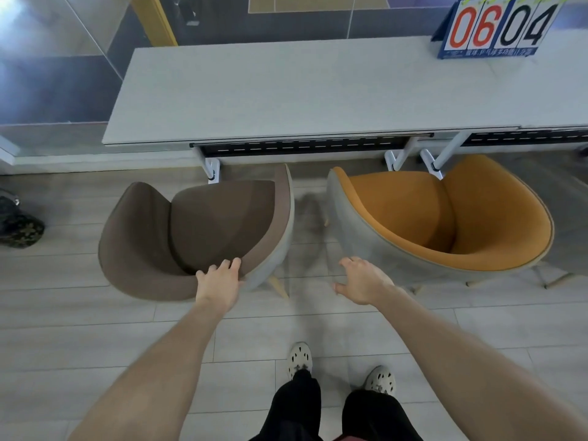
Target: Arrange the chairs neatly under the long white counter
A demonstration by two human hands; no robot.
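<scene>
Just short of the long white counter [286, 90], both chairs sit out on the floor, neither tucked under yet & neither square to it. Your left hand [219, 283] has its fingers curled over the rim of the brown chair [206, 224]. Your right hand [362, 281] is spread wide by the grey outer shell of the orange chair [413, 211] w/ nothing in it; can't tell if it's touching, too blurred.

Risks, as I judge them:
- A one-handed hold on that rim will prob. spin the brown chair instead of sliding it, swinging its shell into the orange one just beside it.
- The counter's white folding legs [212, 168] stand right at both chairs' far edges, so a straight shove could jam a chair vs. the frame & jolt the flip scoreboard [496, 27] on top.
- The tapered wooden chair leg [278, 286] sticks out toward your feet, so mind a trip.
</scene>
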